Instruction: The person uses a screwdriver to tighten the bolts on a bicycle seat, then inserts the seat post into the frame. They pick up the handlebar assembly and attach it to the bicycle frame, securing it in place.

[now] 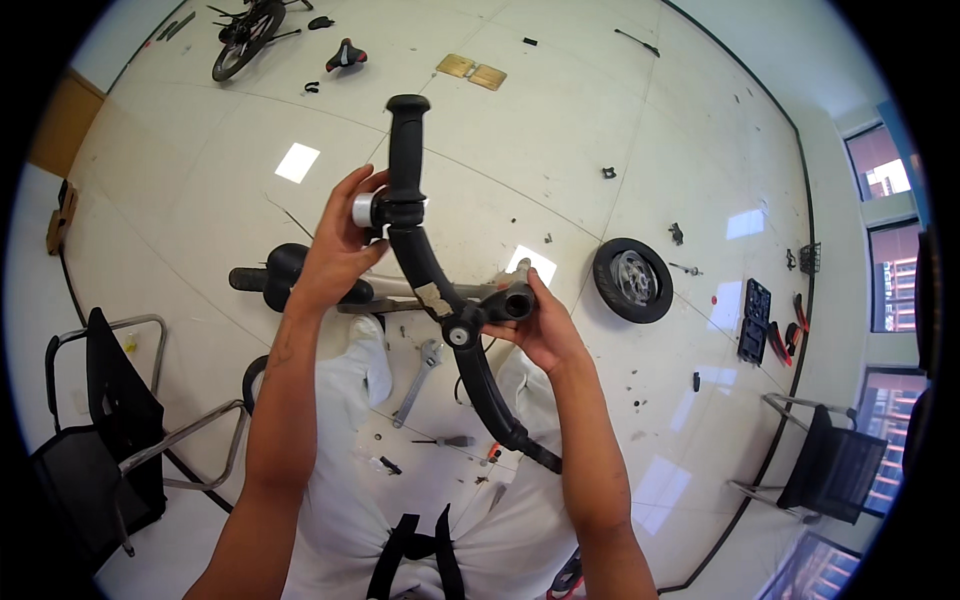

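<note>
In front of me I hold up a black bicycle handlebar (418,262). Its rubber grip (407,150) points away, and the other end slants down toward my right forearm. My left hand (338,245) is closed around the bar just below that grip, beside a round white and silver piece (364,210), perhaps a bell. Fingers of my right hand (548,325) wrap the short hollow stem (500,303) at the bar's middle; my palm hides part of it. Behind the bar, a grey bicycle frame (395,286) with a dark saddle-like part (287,275) lies on the floor.
Between my legs lie an adjustable wrench (418,383), a screwdriver (445,441) and several small parts. To the right are a wheel (633,280), a tool case (755,320) and a chair (830,465). Another chair (105,430) stands left. Farther off are a saddle (346,55) and a bicycle (245,40).
</note>
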